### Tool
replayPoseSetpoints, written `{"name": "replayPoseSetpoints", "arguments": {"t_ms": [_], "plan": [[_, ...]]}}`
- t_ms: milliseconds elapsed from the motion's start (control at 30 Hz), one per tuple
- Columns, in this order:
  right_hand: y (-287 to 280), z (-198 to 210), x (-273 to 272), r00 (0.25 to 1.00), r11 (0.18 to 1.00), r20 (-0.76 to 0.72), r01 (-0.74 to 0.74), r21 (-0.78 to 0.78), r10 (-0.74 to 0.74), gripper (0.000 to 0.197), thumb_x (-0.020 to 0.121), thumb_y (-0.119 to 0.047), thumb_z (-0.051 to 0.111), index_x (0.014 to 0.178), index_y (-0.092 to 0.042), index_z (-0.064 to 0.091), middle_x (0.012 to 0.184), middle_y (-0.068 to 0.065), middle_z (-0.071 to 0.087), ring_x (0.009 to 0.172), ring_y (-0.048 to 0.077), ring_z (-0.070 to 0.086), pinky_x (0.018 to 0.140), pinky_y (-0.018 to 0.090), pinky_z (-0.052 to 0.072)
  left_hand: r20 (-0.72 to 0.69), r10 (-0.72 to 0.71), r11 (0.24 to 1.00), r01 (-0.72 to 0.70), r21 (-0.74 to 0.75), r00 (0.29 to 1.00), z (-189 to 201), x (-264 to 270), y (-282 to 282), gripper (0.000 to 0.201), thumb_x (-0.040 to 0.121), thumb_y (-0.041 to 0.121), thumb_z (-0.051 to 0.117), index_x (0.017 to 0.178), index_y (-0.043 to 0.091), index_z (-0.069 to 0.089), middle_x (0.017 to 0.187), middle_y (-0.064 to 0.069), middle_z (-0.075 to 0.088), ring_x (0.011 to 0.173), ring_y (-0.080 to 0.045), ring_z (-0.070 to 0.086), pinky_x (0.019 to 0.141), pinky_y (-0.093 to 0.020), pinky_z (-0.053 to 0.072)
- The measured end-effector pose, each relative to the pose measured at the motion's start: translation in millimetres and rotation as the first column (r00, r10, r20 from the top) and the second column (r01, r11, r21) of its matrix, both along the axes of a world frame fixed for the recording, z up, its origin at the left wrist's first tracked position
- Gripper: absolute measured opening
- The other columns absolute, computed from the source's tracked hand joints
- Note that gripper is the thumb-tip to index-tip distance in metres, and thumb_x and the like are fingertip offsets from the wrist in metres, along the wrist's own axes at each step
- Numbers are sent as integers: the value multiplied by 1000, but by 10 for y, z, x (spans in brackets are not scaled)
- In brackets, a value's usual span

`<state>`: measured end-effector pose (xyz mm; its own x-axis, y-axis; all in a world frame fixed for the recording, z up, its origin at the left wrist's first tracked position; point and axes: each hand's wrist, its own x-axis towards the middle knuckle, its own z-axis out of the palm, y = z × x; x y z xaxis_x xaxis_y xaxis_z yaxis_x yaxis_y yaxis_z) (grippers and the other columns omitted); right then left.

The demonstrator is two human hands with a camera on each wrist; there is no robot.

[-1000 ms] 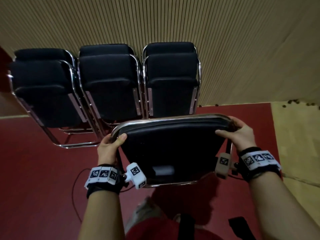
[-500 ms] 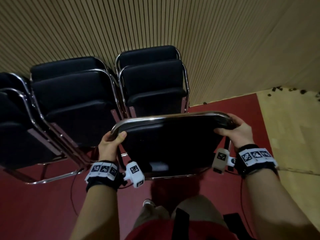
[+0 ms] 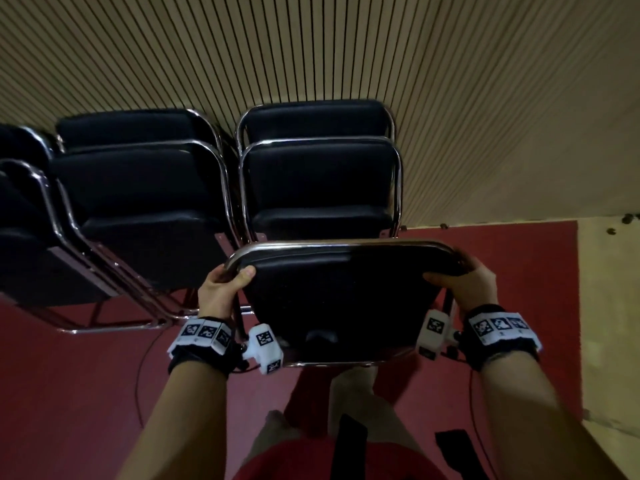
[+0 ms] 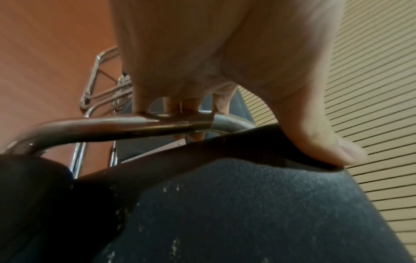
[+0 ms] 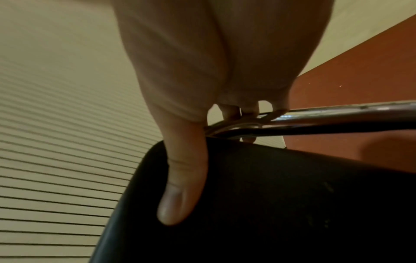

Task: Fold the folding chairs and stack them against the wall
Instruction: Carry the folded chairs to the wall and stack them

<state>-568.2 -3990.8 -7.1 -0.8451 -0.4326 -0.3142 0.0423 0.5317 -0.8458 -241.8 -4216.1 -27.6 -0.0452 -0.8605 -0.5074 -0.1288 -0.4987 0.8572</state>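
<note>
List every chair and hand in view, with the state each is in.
Carried folding chair: folded, held off the red floor by its chrome top bar.
Right stack of chairs: folded, leaning on the slatted wall.
Middle stack: folded, leaning.
Left hand: grips the bar.
Right hand: grips the bar.

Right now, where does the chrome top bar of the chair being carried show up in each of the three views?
Head: the top bar runs across the middle, between the left hand and right hand.
Left wrist: it crosses from the left edge to the centre, under the curled fingers.
Right wrist: it runs from the centre to the right edge.
Shared landmark: the slatted wall, seen at right in the left wrist view and at left in the right wrist view.
</note>
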Motion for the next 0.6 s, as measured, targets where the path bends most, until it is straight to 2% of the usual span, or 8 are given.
{"name": "replayPoseSetpoints", "arguments": {"t_ms": [167, 300, 400, 533, 600], "plan": [[-240, -217, -406, 995, 999, 93, -46, 26, 44, 82, 63, -5, 90, 137, -10, 56, 112, 6, 65, 104, 19, 61, 91, 31, 49, 29, 32, 999, -33, 17, 999, -164, -271, -102, 44, 79, 12, 82, 118, 9, 63, 111, -5, 69, 102, -23, 65, 102, -41, 50], [-388, -314, -618, 990, 997, 129, -57, 59, 49, 78, 68, -3, 87, 138, -11, 55, 109, 3, 61, 104, 18, 58, 89, 28, 47, 96, 10, 1000, -12, 27, 995, -333, -422, -250, 49, 75, 19, 86, 119, 13, 63, 113, -4, 69, 106, -23, 65, 104, -41, 49], [-476, -398, -718, 988, 993, 141, -72, 89, 59, 79, 69, -3, 86, 140, -9, 52, 112, 5, 61, 105, 16, 56, 89, 26, 45, 98, 2, 999, -7, 52, 995, -413, -524, -338, 52, 77, 14, 84, 123, 8, 62, 114, -6, 68, 107, -24, 64, 103, -40, 49], [-629, -476, -814, 990, 992, 127, -69, 108, 55, 76, 68, -3, 87, 137, -7, 55, 113, 7, 62, 103, 17, 56, 87, 26, 45, 106, 27, 997, -35, 68, 994, -469, -632, -494, 53, 75, 14, 85, 123, 9, 62, 106, -1, 68, 107, -26, 65, 103, -40, 50], [-720, -512, -856, 990, 991, 129, -71, 116, 56, 79, 67, -5, 88, 138, -8, 55, 118, 8, 63, 104, 16, 57, 87, 26, 45, 112, 23, 996, -32, 88, 993, -490, -659, -592, 57, 73, 16, 87, 123, 6, 63, 109, -4, 70, 110, -28, 66, 103, -40, 50]]}}
